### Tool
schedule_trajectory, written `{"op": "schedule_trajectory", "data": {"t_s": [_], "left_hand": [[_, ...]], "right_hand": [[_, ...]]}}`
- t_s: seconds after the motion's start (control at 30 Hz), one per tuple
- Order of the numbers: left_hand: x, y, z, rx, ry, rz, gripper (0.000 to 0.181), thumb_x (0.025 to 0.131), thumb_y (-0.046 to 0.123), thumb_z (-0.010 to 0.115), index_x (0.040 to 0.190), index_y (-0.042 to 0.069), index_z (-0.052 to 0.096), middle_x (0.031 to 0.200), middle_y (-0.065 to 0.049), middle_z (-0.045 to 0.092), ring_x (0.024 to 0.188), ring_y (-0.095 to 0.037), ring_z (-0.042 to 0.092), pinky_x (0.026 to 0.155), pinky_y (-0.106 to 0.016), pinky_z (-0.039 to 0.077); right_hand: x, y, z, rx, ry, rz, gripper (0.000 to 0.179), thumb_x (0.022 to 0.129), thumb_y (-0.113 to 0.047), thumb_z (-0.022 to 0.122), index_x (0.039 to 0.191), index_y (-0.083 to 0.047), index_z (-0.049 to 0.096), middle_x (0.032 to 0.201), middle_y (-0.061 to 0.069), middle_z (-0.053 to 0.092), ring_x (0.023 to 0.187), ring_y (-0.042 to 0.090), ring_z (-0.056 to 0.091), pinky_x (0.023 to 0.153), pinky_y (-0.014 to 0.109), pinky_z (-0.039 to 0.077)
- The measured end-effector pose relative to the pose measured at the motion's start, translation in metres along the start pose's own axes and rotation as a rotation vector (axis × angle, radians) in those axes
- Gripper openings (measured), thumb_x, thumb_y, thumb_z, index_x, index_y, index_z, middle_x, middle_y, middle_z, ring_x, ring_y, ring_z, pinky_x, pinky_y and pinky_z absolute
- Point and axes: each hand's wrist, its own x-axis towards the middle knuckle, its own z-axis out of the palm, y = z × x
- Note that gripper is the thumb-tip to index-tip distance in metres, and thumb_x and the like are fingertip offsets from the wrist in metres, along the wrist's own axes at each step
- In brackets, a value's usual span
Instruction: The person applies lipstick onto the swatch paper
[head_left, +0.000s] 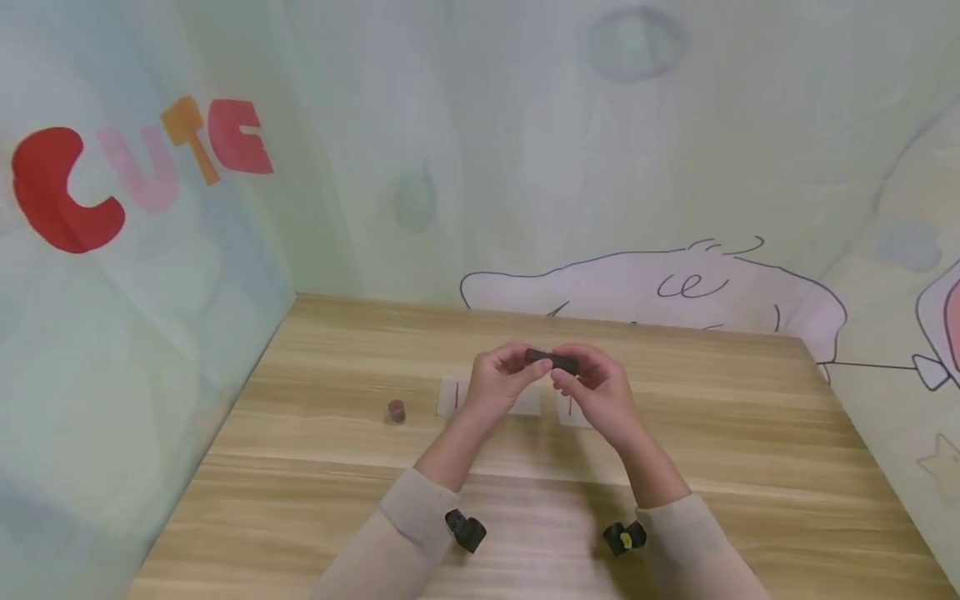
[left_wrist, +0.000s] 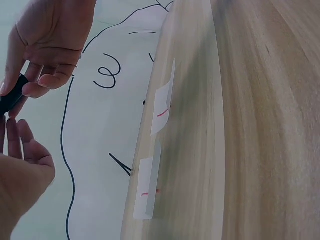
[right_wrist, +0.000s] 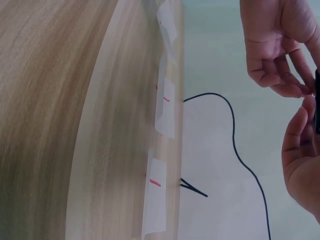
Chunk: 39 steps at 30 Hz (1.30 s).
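Above the table, both hands hold a short black cylinder (head_left: 553, 361) between them, lying nearly level. My left hand (head_left: 498, 382) grips its left end, thumb in front and fingers behind. The right hand (head_left: 602, 390) pinches the other end, its thumb just under the cylinder. In the left wrist view the black cylinder (left_wrist: 13, 95) is cut by the frame edge, with the right hand (left_wrist: 52, 42) above and the left hand (left_wrist: 22, 180) below. Only a sliver of the cylinder (right_wrist: 317, 102) shows in the right wrist view, so its exact kind is unclear.
White paper slips with red marks, such as the left slip (head_left: 448, 398) and the right slip (head_left: 572, 412), lie under the hands. A small reddish-brown round piece (head_left: 396, 411) stands left of them on the wooden table (head_left: 322, 483). Printed cloth walls (head_left: 360, 167) border the table.
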Motion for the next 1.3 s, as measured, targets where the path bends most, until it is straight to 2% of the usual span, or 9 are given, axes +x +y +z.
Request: {"op": "schedule_trajectory", "data": {"t_s": [0.17,0.23,0.37,0.43,0.63,0.8,1.0,1.17,1.3], "left_hand": [[-0.004,0.002,-0.007,0.106,-0.014,-0.029,0.029,0.088,0.020,0.080,0.114,0.009,0.073,0.105,-0.002,0.073,0.100,-0.017,0.066,0.090,-0.031,0.052],[-0.005,0.003,-0.012,0.136,-0.013,-0.025,0.030,0.089,0.022,0.080,0.116,0.011,0.073,0.107,-0.003,0.073,0.101,-0.018,0.066,0.084,-0.029,0.051],[-0.006,0.005,-0.025,0.151,0.013,-0.013,0.029,0.090,0.020,0.079,0.116,0.009,0.072,0.111,-0.008,0.072,0.102,-0.018,0.066,0.083,-0.025,0.054],[-0.005,0.009,-0.033,0.159,0.034,-0.007,0.029,0.090,0.019,0.078,0.116,0.008,0.072,0.113,-0.010,0.072,0.104,-0.018,0.066,0.088,-0.026,0.054],[-0.006,0.022,-0.056,0.170,0.098,0.009,0.028,0.091,0.016,0.077,0.116,0.003,0.070,0.112,-0.010,0.072,0.102,-0.018,0.066,0.090,-0.027,0.054],[-0.010,0.033,-0.079,0.203,0.158,0.012,0.032,0.092,0.017,0.076,0.118,-0.001,0.068,0.113,-0.009,0.071,0.102,-0.014,0.066,0.090,-0.022,0.053],[-0.018,0.044,-0.116,0.247,0.238,-0.002,0.036,0.093,0.021,0.076,0.119,-0.002,0.067,0.115,-0.007,0.072,0.101,-0.011,0.066,0.090,-0.021,0.053],[-0.024,0.049,-0.147,0.267,0.309,-0.019,0.039,0.094,0.026,0.075,0.121,-0.001,0.065,0.108,0.006,0.072,0.100,-0.006,0.066,0.090,-0.017,0.052],[-0.028,0.051,-0.159,0.271,0.332,-0.028,0.039,0.093,0.027,0.076,0.121,0.002,0.066,0.104,0.011,0.071,0.100,-0.006,0.066,0.090,-0.016,0.051]], "right_hand": [[0.000,-0.002,-0.001,0.017,0.004,0.016,0.026,0.094,0.006,0.067,0.119,0.009,0.061,0.096,-0.004,0.069,0.078,0.010,0.066,0.069,0.024,0.057],[-0.001,-0.003,-0.001,0.023,0.004,0.019,0.026,0.094,0.004,0.067,0.120,0.009,0.062,0.095,-0.001,0.069,0.078,0.011,0.066,0.069,0.024,0.057],[-0.002,-0.003,-0.002,0.025,0.014,0.023,0.027,0.095,0.003,0.067,0.120,0.008,0.062,0.095,0.005,0.069,0.077,0.012,0.066,0.069,0.024,0.057],[-0.002,-0.003,-0.002,0.022,0.019,0.022,0.027,0.095,0.003,0.067,0.121,0.008,0.061,0.094,0.005,0.069,0.077,0.012,0.066,0.069,0.024,0.057],[-0.002,-0.001,-0.004,0.018,0.029,0.020,0.027,0.095,0.002,0.067,0.121,0.008,0.061,0.092,0.000,0.068,0.076,0.011,0.066,0.069,0.024,0.057],[-0.002,-0.003,-0.006,0.022,0.042,0.025,0.027,0.094,0.004,0.067,0.121,0.008,0.061,0.091,-0.002,0.068,0.076,0.011,0.066,0.069,0.024,0.057],[-0.002,-0.003,-0.007,0.017,0.044,0.027,0.028,0.095,0.001,0.067,0.121,0.008,0.061,0.093,0.004,0.068,0.077,0.012,0.066,0.069,0.024,0.057],[-0.003,-0.003,-0.008,0.022,0.047,0.019,0.027,0.095,0.003,0.066,0.121,0.008,0.061,0.093,0.005,0.067,0.076,0.011,0.065,0.068,0.023,0.056],[-0.003,-0.003,-0.008,0.032,0.052,0.004,0.027,0.095,0.003,0.067,0.120,0.009,0.061,0.094,0.007,0.068,0.076,0.011,0.065,0.068,0.023,0.056]]}}
